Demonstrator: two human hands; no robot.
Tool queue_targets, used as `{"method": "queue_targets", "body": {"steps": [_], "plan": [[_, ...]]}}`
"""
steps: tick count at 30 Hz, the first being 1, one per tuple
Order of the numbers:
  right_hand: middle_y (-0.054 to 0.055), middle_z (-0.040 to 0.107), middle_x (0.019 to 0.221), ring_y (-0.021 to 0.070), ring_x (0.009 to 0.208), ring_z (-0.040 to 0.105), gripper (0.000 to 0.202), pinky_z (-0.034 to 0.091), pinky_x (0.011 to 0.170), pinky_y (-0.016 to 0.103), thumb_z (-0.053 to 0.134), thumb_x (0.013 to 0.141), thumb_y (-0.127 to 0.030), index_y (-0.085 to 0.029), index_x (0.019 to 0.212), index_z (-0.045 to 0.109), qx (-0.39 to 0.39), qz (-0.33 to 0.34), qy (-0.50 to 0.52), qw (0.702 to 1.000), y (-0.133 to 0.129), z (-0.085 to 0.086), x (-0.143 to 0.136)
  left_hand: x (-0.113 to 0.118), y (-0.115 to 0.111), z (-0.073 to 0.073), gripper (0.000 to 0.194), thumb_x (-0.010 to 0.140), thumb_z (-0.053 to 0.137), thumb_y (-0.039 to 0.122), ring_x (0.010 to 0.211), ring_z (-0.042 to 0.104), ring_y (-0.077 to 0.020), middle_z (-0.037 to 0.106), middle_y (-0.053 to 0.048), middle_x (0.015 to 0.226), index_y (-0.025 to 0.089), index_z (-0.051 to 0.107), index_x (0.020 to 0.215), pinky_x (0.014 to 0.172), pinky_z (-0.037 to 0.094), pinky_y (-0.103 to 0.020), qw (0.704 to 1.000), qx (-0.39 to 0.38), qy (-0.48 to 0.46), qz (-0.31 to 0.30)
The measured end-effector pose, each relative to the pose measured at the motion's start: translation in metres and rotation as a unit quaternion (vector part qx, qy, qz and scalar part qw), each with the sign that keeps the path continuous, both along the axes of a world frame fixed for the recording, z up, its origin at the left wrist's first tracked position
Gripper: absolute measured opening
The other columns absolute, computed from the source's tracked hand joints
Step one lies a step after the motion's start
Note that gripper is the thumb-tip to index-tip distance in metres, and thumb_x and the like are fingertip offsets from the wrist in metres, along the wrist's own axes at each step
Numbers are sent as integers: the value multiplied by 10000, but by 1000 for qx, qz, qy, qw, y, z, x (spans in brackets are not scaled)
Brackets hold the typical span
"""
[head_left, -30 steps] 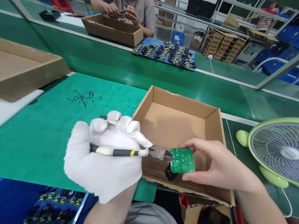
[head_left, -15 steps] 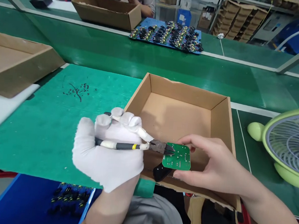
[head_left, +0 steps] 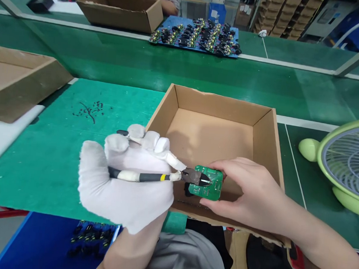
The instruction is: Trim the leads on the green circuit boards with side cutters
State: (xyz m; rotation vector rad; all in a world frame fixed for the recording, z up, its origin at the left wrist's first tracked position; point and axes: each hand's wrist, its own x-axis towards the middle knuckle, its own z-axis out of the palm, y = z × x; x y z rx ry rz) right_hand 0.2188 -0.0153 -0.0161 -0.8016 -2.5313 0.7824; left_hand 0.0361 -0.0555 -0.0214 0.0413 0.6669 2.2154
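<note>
My left hand (head_left: 129, 184), in a white glove, is closed around a pair of side cutters (head_left: 152, 176) with taped handles. The cutters' jaws lie over the face of a small green circuit board (head_left: 214, 186); whether they touch a lead on it I cannot tell. Bare-skinned, my right hand (head_left: 252, 193) grips the board by its edges between thumb and fingers. Under the board a black part shows only in part. Both hands are above the near side of an open cardboard box (head_left: 213, 130).
Small dark clippings (head_left: 90, 110) lie on the green mat (head_left: 52, 154). A green fan (head_left: 346, 162) stands at right. Another box (head_left: 26, 83) is at left, a blue bin (head_left: 36, 243) below. Across the bench, a person's hands are behind a box, beside a blue tray of boards (head_left: 198, 35).
The circuit board has tilted and shifted slightly left in my right hand. The cutters' jaws now lie further across its face, and less of the black part shows.
</note>
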Motion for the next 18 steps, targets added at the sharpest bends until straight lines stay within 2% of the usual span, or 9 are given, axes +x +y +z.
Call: {"method": "queue_targets", "body": {"steps": [3,6,8,11,14,18], "plan": [[113,784,977,266,795,721,286,530,717,374,784,864,-319,-129,1049,678,45,8,5,999,-1,-2,0,0,-4,-2,459,993,434,484,641,529,-139,531,-19,824,180,482,653,532,488,-333,999,7,41,-31],[111,777,920,273,769,711,312,517,696,381,777,873,-326,-103,1069,679,77,16,8,997,-2,-3,1,2,-5,2,577,1049,217,508,627,532,-125,526,-6,796,181,455,639,538,455,-333,999,-19,42,-17],[105,768,877,273,746,704,344,507,681,382,782,868,-338,-85,1079,681,85,21,17,996,-3,-4,1,4,-5,4,598,1069,146,487,618,532,-112,529,11,780,180,447,652,542,428,-336,998,-11,58,-11],[90,746,826,269,717,688,372,496,654,380,779,873,-374,-78,1079,688,81,28,7,996,-4,-3,1,5,-5,7,588,1093,118,435,557,487,-89,504,24,710,163,379,641,504,337,-322,996,13,84,5],[83,731,804,276,698,680,393,494,628,387,766,886,-415,-79,1077,693,89,31,-15,995,-7,2,-1,3,-3,10,573,1098,116,423,496,402,-69,448,21,640,150,293,626,475,245,-286,997,17,68,9],[77,728,799,293,691,687,413,509,590,397,811,850,-394,-86,1096,688,100,15,-46,994,-19,12,-7,-5,0,10,543,1085,203,405,463,335,-78,408,2,621,161,286,607,436,215,-265,998,39,53,5]]}}
